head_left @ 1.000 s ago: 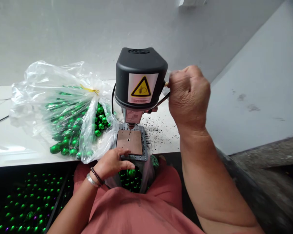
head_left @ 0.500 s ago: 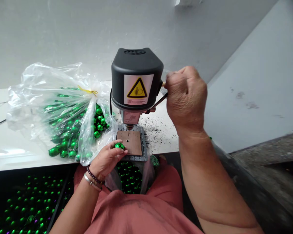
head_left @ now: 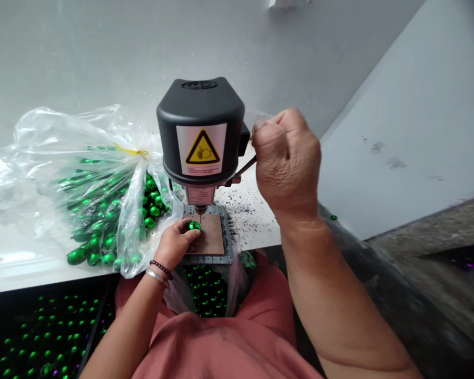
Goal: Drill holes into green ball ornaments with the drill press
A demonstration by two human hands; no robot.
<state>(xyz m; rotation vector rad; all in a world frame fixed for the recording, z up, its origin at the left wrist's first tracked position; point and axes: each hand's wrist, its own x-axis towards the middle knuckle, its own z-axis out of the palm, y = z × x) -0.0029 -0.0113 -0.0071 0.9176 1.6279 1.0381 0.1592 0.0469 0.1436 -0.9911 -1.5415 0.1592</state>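
My left hand (head_left: 174, 243) pinches a shiny green bauble (head_left: 195, 226) between thumb and fingers. It holds the bauble on the brown board (head_left: 212, 242), right by the thin drill bit (head_left: 200, 218); whether the bit touches it I cannot tell. The board lies on the grey slotted base (head_left: 228, 252) of a small black drill press (head_left: 201, 110). At the right of the press, my right hand (head_left: 288, 166) is closed in a fist around the end of its feed lever (head_left: 246, 166); the grip itself is hidden.
A clear plastic bag (head_left: 43, 137) full of green baubles (head_left: 102, 223) lies left of the press on the white table (head_left: 11, 268). Dark shavings (head_left: 243, 213) litter the tabletop at right. More baubles (head_left: 207, 289) sit in a bag between my legs and in a dark container at lower left.
My left hand has brought the bauble from the board's left edge up to beneath the drill bit. My right hand stays on the lever. The whole view has shifted slightly.
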